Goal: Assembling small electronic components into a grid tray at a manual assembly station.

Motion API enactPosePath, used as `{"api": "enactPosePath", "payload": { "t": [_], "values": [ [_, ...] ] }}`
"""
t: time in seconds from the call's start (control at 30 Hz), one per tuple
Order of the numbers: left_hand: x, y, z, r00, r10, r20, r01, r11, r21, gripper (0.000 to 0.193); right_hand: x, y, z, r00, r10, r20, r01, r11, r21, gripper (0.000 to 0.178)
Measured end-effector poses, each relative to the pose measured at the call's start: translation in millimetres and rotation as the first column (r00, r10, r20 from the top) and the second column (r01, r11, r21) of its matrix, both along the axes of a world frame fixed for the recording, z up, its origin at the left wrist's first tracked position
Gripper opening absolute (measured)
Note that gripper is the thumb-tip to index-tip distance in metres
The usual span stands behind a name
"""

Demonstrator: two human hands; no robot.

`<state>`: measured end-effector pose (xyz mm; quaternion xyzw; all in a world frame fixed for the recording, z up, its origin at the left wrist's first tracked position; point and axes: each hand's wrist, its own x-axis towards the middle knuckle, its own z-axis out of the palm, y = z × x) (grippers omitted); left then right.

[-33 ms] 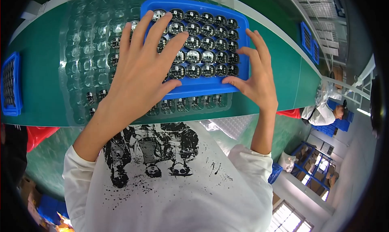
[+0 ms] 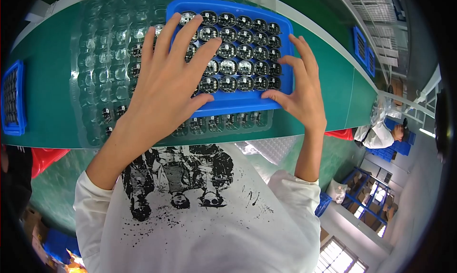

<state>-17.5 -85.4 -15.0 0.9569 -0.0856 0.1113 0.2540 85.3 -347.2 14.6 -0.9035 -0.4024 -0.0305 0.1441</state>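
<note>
A blue plastic tray (image 2: 233, 104) holds rows of small rounded black circuit boards (image 2: 227, 51) with shiny metal rims. My left hand (image 2: 166, 68) lies spread over the tray's left side, palm down, hiding some of the boards there; its fingertips reach the far left ones. At the right end, my right hand (image 2: 304, 85) is curved with fingers and thumb apart. Its index fingertip and thumb meet the last column of boards, while other fingers lie over the tray's right rim. Under the tray is a clear blister sheet (image 2: 95, 77) with more boards in some pockets.
The green table (image 2: 47, 101) has another filled blue tray (image 2: 13, 99) at its left end. Further blue trays (image 2: 360, 43) stand beyond the far right edge. A person in white (image 2: 378, 134) is at the right. Red plastic (image 2: 50, 159) shows beneath the near left edge.
</note>
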Motion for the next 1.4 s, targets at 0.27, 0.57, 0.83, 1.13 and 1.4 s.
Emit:
{"api": "enactPosePath", "payload": {
  "t": [0.27,0.57,0.83,1.13,1.4],
  "values": [
    [-5,10,-3,1.000,-0.003,-0.013,0.003,0.998,-0.055,0.091,-1,-8,-2,0.998,0.027,-0.050,-0.026,0.999,0.020,0.059],
    [-7,14,-2,1.000,0.005,-0.012,-0.006,0.997,-0.071,0.094,-10,-12,-1,0.974,-0.078,-0.211,0.117,0.977,0.177,0.040],
    [-7,15,-3,1.000,0.002,-0.008,-0.003,0.995,-0.102,0.095,-7,-28,-1,0.986,0.002,-0.167,0.034,0.977,0.209,0.028],
    [-11,17,-3,0.999,0.015,-0.030,-0.018,0.995,-0.098,0.094,0,-13,-7,1.000,0.017,-0.020,-0.014,0.990,0.143,0.019],
    [-9,13,-2,1.000,0.004,-0.013,-0.006,0.994,-0.113,0.093,-1,-13,-3,0.997,-0.018,-0.073,0.032,0.981,0.193,0.022]
  ]
}}
